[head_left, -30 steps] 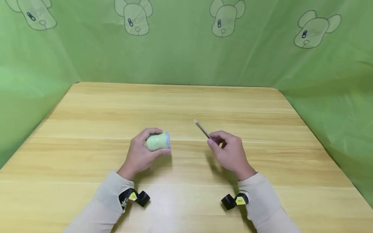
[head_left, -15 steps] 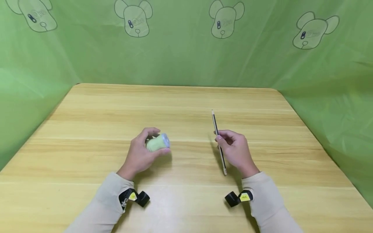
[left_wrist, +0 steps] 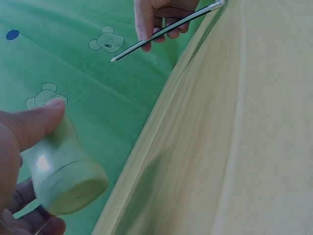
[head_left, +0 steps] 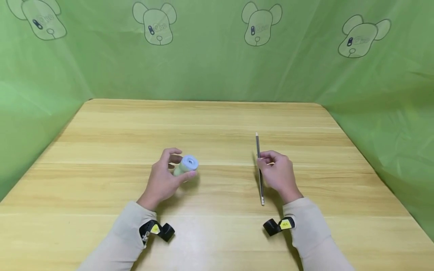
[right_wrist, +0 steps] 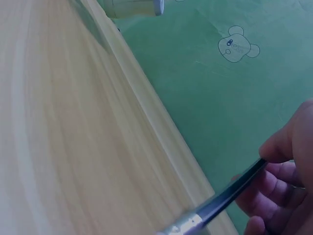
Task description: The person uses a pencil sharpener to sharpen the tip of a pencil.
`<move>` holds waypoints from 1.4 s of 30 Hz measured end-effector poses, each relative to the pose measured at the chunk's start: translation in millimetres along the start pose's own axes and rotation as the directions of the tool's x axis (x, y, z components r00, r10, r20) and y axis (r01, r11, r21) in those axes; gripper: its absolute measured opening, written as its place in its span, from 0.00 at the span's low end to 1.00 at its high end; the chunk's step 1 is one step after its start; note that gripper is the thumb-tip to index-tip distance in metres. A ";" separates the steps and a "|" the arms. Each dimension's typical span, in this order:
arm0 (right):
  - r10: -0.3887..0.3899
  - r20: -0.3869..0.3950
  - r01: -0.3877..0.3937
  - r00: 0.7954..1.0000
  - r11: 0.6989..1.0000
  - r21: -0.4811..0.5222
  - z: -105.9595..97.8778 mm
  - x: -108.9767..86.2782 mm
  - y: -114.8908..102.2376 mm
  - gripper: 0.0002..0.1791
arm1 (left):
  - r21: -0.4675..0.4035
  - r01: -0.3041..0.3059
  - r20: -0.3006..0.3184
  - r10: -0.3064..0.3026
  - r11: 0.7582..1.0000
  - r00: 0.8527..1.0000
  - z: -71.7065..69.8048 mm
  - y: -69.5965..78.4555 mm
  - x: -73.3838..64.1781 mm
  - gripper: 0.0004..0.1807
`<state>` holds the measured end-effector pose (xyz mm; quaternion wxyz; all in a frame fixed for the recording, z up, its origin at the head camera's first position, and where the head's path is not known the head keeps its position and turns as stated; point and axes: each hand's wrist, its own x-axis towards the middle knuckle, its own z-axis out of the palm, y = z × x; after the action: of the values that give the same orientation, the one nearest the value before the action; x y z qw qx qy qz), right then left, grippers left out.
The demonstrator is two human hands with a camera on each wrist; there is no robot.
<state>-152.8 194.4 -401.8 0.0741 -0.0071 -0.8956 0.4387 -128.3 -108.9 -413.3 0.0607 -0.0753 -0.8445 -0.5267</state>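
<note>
My left hand [head_left: 162, 178] grips a small pale green pencil sharpener [head_left: 189, 162], thumb on the near side and fingers on the far side. Its light blue end, with a small hole in the middle, faces up toward the head camera. In the left wrist view the sharpener's green base [left_wrist: 78, 196] shows, tilted. On the right, my right hand [head_left: 279, 175] pinches a dark striped pencil [head_left: 260, 184] near its middle between thumb and fingers. The pencil's pale tip points away from me, and its silver-banded end [right_wrist: 188, 224] points back toward me. Both things are held above the table, well apart.
The wooden table [head_left: 217, 241] has rounded far corners. A green curtain [head_left: 210, 67] printed with bear faces hangs behind it and along both sides. Each sleeve carries a black wrist camera, one on the left [head_left: 166, 232] and one on the right [head_left: 271, 227].
The left hand has tilted the sharpener so its blue end turned from facing right to facing up. The right hand moved rightward, and the pencil swung from pointing left to pointing straight away.
</note>
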 end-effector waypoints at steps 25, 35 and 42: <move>0.045 0.127 -0.014 0.991 0.972 -0.236 -2.5 3.9 12.2 0.16 | -0.064 0.099 0.036 -0.097 0.993 0.995 3.1 -5.5 2.4 0.34; 0.026 0.170 0.028 0.985 0.951 -0.307 -0.8 3.0 15.8 0.15 | -0.096 0.133 0.049 -0.129 0.987 0.990 4.3 -6.0 1.4 0.32; 0.024 0.164 0.030 0.986 0.948 -0.317 0.0 3.7 18.3 0.13 | -0.099 0.151 0.058 -0.145 0.984 0.988 4.3 -6.7 1.7 0.32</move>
<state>-157.4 205.9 -415.8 -0.0018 0.0189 -0.9576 0.2876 -131.4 -107.8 -420.8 -0.0037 -0.0286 -0.8209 -0.5704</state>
